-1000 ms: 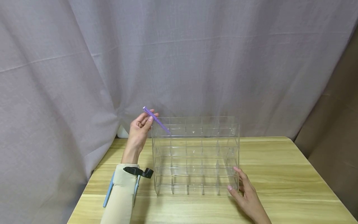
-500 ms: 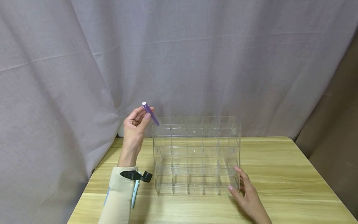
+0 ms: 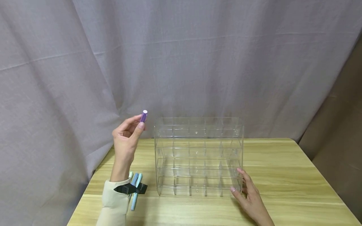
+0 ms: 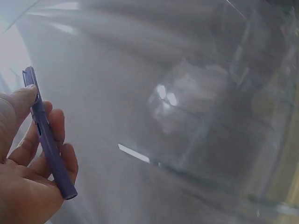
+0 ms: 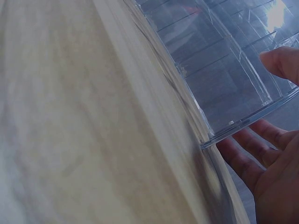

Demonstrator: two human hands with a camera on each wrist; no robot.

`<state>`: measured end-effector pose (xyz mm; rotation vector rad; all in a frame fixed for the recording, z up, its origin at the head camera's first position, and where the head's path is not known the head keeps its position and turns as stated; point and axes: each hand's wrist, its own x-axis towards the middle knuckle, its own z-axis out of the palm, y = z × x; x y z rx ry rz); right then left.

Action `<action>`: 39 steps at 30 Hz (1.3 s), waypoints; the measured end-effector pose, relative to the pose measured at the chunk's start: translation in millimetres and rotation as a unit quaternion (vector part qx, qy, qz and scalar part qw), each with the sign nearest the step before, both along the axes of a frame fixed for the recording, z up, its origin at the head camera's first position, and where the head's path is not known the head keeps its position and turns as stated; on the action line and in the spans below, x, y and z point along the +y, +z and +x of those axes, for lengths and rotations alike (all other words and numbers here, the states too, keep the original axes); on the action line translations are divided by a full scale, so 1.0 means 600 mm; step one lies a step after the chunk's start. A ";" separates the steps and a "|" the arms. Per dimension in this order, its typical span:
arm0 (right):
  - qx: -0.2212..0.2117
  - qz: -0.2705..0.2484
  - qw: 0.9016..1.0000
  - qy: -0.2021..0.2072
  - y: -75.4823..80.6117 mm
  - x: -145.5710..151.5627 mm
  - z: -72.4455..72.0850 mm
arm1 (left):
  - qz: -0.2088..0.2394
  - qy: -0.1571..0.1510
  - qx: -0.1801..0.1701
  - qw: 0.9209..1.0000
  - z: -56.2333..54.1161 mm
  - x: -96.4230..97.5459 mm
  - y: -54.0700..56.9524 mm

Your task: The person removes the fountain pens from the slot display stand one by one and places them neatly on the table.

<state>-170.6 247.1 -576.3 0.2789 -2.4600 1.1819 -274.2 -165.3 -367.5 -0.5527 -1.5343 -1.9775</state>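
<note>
My left hand (image 3: 124, 141) pinches a purple pen (image 3: 143, 117) between thumb and fingers, left of the organizer's upper corner and apart from it. Its white end points at the head camera. In the left wrist view the pen (image 4: 50, 147) lies along the curled fingers, its clip near the thumb. A clear plastic organizer (image 3: 198, 137) with rows of small compartments stands upright on the table. My right hand (image 3: 250, 199) holds its lower right side; in the right wrist view the thumb (image 5: 281, 64) and the fingers (image 5: 243, 163) lie on opposite sides of the wall edge.
Beside my left sleeve lie a light blue pen (image 3: 134, 201), a blue pen (image 3: 135, 177) and a pale green pen (image 3: 131, 174), partly covered by the sleeve and black wrist strap. A grey curtain (image 3: 198, 62) hangs behind the wooden table (image 3: 282, 175).
My left hand has drawn left and slightly down, away from the organizer, turning the purple pen end-on to the head camera. The pens under the sleeve show more. My right hand stays put.
</note>
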 end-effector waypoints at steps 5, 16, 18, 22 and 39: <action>-0.001 0.004 1.000 -0.002 0.000 -0.001 0.003 | -0.005 0.014 -0.014 1.000 0.013 -0.021 -0.029; -0.002 0.006 1.000 -0.007 0.002 -0.003 0.006 | -0.007 0.114 -0.112 0.987 0.045 -0.077 -0.114; -0.002 0.005 1.000 -0.006 0.001 -0.004 0.006 | -0.009 0.131 -0.135 0.982 0.053 -0.092 -0.130; 0.000 0.003 1.000 -0.004 -0.001 -0.004 0.007 | -0.021 0.158 -0.179 0.971 0.071 -0.121 -0.158; 0.021 -0.007 1.000 0.000 -0.002 -0.006 0.006 | -0.034 0.225 -0.262 0.938 0.104 -0.195 -0.223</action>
